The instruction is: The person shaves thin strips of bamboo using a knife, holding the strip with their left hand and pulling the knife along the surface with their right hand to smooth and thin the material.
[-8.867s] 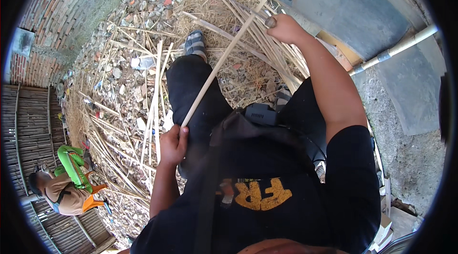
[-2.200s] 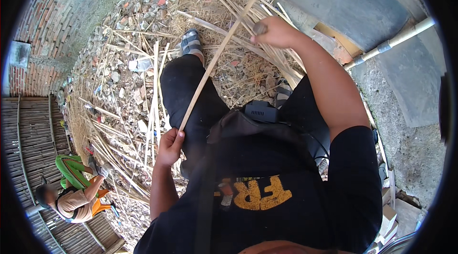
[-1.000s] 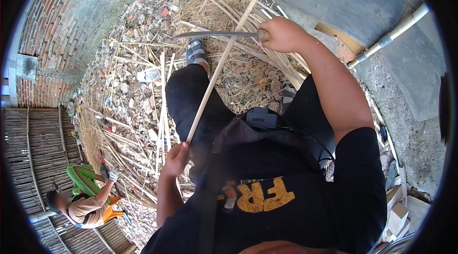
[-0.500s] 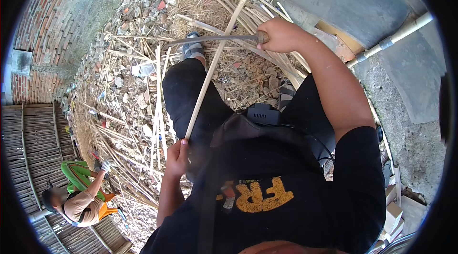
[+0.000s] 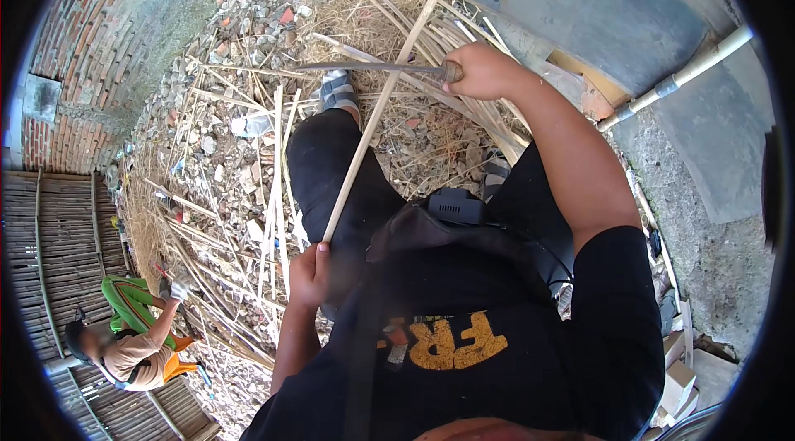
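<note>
My left hand (image 5: 310, 277) is closed round the lower end of a long pale bamboo strip (image 5: 362, 154), beside my left thigh. The strip slants up and away to the right, past the top of the picture. My right hand (image 5: 483, 71) grips the wooden handle of a machete (image 5: 377, 67), out in front of my right knee. Its dark, slim blade points left and crosses the strip at about mid-length. Whether the edge touches the strip or only passes over it, I cannot tell.
Cut bamboo strips (image 5: 273, 192) lie on the rubble ground to the left, and more lie under my right arm. Straw-like shavings (image 5: 368, 2) are heaped ahead. A seated person (image 5: 137, 342) works at the lower left. Grey panels (image 5: 604, 10) and a pipe (image 5: 704, 64) stand at right.
The view has shifted slightly. The machete and my right hand remain at nearly the same place along the strip, and both grips are unchanged.
</note>
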Available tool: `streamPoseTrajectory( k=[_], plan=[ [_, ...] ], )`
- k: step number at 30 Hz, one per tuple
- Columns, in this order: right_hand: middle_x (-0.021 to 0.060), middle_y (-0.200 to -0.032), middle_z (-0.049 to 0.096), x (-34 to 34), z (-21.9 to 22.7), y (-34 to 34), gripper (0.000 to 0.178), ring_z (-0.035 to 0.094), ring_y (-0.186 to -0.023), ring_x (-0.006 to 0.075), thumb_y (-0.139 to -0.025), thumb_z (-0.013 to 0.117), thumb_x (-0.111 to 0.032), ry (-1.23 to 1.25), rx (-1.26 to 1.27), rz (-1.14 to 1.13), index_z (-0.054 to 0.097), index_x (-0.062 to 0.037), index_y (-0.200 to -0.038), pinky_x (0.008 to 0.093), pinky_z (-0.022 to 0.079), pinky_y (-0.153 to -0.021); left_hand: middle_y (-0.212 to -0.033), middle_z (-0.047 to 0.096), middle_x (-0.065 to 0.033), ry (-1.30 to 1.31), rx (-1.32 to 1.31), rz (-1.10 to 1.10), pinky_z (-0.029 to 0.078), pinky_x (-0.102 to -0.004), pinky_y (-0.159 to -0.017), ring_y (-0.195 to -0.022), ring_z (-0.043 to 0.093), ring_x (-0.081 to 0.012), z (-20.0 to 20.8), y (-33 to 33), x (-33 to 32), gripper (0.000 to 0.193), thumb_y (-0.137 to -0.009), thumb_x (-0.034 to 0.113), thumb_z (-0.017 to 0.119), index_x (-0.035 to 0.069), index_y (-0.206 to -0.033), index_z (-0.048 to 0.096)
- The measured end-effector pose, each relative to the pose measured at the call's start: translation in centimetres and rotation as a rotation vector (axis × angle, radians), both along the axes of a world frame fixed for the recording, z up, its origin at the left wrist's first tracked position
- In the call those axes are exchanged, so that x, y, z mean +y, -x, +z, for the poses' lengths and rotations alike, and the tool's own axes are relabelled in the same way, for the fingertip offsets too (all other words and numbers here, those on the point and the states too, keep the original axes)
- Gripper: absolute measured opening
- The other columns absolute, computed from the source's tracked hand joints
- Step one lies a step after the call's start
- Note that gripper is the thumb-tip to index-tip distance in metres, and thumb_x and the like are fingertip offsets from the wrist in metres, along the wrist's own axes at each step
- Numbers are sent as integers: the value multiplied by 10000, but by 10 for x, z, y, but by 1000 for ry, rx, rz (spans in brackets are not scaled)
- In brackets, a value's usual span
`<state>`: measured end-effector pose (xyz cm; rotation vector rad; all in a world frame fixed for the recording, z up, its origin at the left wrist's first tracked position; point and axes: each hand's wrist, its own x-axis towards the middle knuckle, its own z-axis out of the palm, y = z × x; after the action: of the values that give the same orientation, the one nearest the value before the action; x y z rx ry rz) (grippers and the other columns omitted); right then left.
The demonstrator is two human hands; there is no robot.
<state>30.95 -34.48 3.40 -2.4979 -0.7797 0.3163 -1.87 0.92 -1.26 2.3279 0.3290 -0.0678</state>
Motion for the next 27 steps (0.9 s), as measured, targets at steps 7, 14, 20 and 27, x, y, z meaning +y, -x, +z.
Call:
streamPoseTrajectory(
  k=[7, 14, 20, 27],
  plan=[
    [132, -770, 677, 26, 14, 39, 183, 665, -747, 329, -778, 782, -247, 117, -49, 230, 706, -103, -862, 450, 494, -672, -600, 562, -230, -266, -6, -86, 423, -496, -541, -559, 579, -419, 21, -5, -10, 435, -1057, 277, 462, 10, -729, 560],
    [117, -805, 697, 6, 2, 7, 190, 675, -780, 316, -782, 763, -247, -11, 113, 136, 723, -93, -886, 445, 504, -687, -595, 552, -239, -298, -102, -91, 415, -532, -545, -563, 564, -461, 7, -5, -9, 430, -1049, 281, 463, 25, -713, 540],
    [147, -771, 673, 19, 6, 29, 179, 666, -784, 358, -756, 760, -231, 94, -48, 106, 684, -95, -844, 468, 509, -696, -595, 554, -239, -278, -61, -103, 417, -528, -543, -560, 568, -455, 24, -6, -13, 421, -1044, 270, 474, 20, -715, 552],
    [121, -810, 710, 8, 1, 9, 176, 696, -805, 303, -774, 737, -216, 11, 126, 98, 744, -120, -922, 438, 532, -723, -588, 551, -233, -271, -85, -103, 422, -512, -542, -553, 570, -446, 12, -9, -8, 451, -1040, 272, 483, 13, -676, 544]
  ],
)
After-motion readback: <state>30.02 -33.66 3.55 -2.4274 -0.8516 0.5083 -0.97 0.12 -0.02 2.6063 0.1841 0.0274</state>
